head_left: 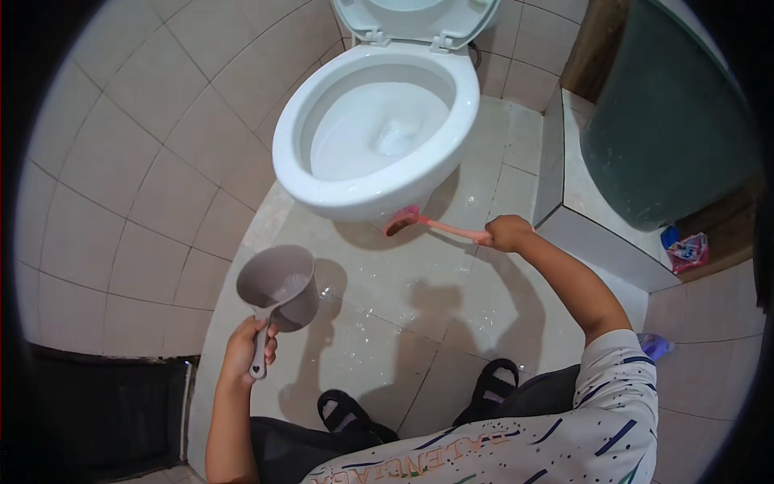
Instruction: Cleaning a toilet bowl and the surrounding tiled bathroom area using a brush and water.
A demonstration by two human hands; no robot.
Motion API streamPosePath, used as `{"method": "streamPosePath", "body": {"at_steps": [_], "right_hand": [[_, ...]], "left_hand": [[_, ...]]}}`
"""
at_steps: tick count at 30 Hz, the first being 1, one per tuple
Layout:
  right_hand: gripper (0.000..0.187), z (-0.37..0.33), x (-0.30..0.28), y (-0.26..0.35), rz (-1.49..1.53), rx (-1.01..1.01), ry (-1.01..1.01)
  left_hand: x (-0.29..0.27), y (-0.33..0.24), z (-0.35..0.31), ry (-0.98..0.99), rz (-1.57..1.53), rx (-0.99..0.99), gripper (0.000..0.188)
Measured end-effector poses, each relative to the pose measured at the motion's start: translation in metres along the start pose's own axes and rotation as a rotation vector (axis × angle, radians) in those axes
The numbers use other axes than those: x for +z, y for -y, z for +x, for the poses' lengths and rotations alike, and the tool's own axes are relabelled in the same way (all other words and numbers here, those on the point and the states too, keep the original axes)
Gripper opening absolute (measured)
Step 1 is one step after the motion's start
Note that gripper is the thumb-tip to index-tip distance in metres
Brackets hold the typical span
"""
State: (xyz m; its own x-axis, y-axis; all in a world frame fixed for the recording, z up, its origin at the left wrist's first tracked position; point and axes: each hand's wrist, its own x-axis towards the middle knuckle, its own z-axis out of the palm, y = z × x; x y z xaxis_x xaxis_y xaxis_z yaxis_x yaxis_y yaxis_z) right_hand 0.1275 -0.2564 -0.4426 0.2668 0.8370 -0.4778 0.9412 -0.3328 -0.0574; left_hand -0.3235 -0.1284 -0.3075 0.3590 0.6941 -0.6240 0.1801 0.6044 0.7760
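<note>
My left hand (247,347) is closed round the handle of a grey-mauve plastic water dipper (300,305), which is held above the floor with its mouth tilted up; some water shows inside. In my right hand (511,233) is the pink handle of a toilet brush (401,220). The brush head, pink and brownish, is at the lower front of the white toilet bowl (364,198), just under its rim. Whether the bristles touch the porcelain I cannot tell. The toilet's seat and lid (419,18) stand raised at the back, and the bowl is open.
A large dark green bin-like container (669,121) stands on a tiled ledge (597,242) at the right. Small blue and pink packets (688,250) lie beside it. Tiled floor (379,323) with wet spots spreads around my sandalled feet. A dark doorway-like panel (105,419) is at lower left.
</note>
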Motion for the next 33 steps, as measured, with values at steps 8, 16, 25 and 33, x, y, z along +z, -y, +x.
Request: {"method": "streamPosePath", "body": {"at_steps": [8, 16, 25, 33], "right_hand": [[0.047, -0.002, 0.028, -0.029, 0.193, -0.041, -0.047], [0.049, 0.003, 0.066, -0.071, 0.428, -0.023, -0.098], [0.039, 0.014, 0.035, 0.029, 1.645, 0.576, 0.044], [0.041, -0.009, 0.035, 0.081, 2.336, 0.223, -0.019]], "left_hand": [[0.031, 0.015, -0.021, -0.023, 0.018, -0.043, 0.012], [0.063, 0.027, -0.031, 0.015, -0.021, -0.042, 0.012], [0.085, 0.031, -0.027, 0.173, -0.057, -0.066, 0.012], [0.077, 0.024, -0.011, 0.186, 0.042, -0.047, 0.013]]}}
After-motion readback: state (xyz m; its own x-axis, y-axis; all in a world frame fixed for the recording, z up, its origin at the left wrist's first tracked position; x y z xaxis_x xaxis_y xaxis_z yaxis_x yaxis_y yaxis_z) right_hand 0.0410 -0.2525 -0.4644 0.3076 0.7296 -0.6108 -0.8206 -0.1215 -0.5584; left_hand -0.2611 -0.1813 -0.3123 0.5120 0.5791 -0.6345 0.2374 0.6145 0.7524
